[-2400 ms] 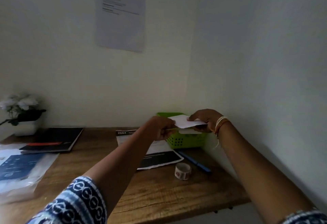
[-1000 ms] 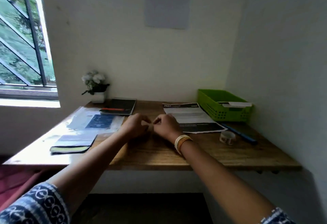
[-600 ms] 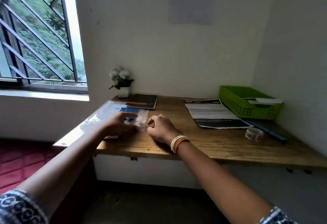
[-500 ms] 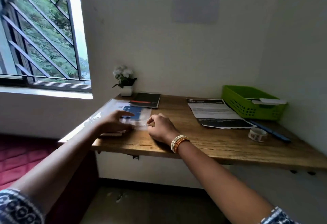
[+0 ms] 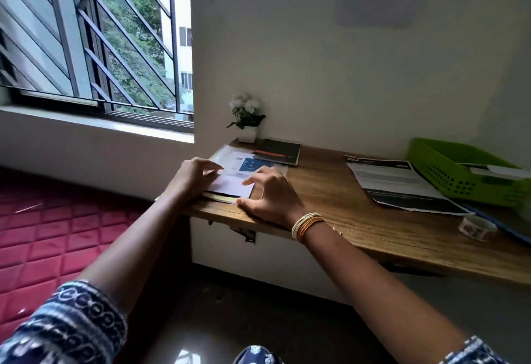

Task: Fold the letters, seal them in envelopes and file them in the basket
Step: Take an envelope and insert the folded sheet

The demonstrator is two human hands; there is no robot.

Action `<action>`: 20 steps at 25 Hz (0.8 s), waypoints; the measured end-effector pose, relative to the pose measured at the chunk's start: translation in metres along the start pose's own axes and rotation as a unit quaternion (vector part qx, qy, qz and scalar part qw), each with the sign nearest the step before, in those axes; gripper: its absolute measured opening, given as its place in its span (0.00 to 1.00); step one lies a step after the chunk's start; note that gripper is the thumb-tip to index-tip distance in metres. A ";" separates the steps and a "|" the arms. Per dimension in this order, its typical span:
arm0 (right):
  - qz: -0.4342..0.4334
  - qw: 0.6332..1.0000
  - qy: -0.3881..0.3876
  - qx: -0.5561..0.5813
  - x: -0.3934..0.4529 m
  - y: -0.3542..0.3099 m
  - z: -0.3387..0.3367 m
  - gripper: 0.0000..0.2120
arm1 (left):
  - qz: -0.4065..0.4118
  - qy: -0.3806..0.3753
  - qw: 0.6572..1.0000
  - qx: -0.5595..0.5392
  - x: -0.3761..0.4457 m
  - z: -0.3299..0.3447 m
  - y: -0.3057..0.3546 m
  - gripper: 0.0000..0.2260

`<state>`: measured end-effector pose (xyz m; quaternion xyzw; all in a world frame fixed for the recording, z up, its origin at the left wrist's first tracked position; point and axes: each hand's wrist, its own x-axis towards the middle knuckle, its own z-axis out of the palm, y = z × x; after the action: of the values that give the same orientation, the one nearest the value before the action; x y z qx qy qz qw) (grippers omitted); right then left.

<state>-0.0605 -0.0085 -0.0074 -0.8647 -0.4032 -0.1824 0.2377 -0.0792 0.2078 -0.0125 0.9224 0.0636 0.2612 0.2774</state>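
Head camera: a person leans over the left end of a wall-mounted wooden desk (image 5: 339,205) beside a barred window (image 5: 94,39), both hands working at a small stack of paper.

The left hand (image 5: 192,177) rests on the left edge of a pale, rectangular sheet of paper (image 5: 231,185), its fingers bent and their tips on the sheet's far-left corner; whether they pinch it or only press it cannot be told. The sheet tops a thin stack at the desk's front-left corner, its long axis running roughly left to right between the two hands. A clear plastic sleeve holding a blue-printed page (image 5: 247,164) lies just behind it, with a black notebook (image 5: 280,151) and a small white pot of white flowers (image 5: 247,122) further back.

The right hand (image 5: 270,194) arches over the sheet's right edge, fingers spread and curved, thumb on the desk near the front corner, closed on nothing that can be seen.

Further right lie a white printed letter with black bands (image 5: 402,185), a roll of patterned tape (image 5: 475,227) and a blue pen (image 5: 505,227). The green plastic basket (image 5: 448,174) sits at the far right, well apart from both hands, with a white envelope (image 5: 500,171) across its rim. The sheet lies directly under both hands; the basket is nearer the right one, likely a long reach across.
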 end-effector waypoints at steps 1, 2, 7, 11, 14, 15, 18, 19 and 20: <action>-0.013 1.000 -0.006 0.002 0.002 -0.002 0.002 0.21 | 0.004 0.004 1.000 -0.001 0.000 0.000 -0.001 0.09; -0.027 1.000 -0.014 0.005 0.005 -0.004 0.004 0.20 | 0.009 0.008 1.000 -0.001 -0.001 0.000 -0.002 0.09; -0.050 0.999 -0.010 0.009 0.012 -0.014 0.014 0.08 | -0.003 0.015 1.000 -0.023 -0.003 -0.002 0.003 0.10; -0.073 0.997 0.011 -0.001 0.013 -0.017 0.014 0.07 | -0.010 0.010 0.999 -0.036 -0.004 -0.003 0.005 0.10; -0.106 0.991 0.068 0.046 0.002 -0.023 0.006 0.06 | -0.021 -0.023 0.994 -0.102 -0.005 -0.008 0.003 0.11; -0.096 0.987 0.104 0.076 -0.003 -0.027 0.002 0.06 | -0.018 -0.022 0.990 -0.135 -0.007 -0.011 0.006 0.11; -0.014 0.951 0.249 0.183 -0.003 -0.035 -0.018 0.04 | -0.010 0.027 0.978 -0.208 -0.010 -0.012 0.010 0.14; 0.009 0.935 0.290 0.206 0.002 -0.037 -0.026 0.03 | 0.001 0.025 0.974 -0.226 -0.012 -0.010 0.012 0.14; 0.026 0.919 0.324 0.222 0.010 -0.037 -0.037 0.03 | 0.017 0.019 0.971 -0.238 -0.011 -0.008 0.012 0.14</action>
<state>-0.0882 -0.0024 0.0373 -0.6935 -0.3119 -0.3523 0.5455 -0.0933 0.1980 -0.0054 0.8253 -0.0110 0.2914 0.4835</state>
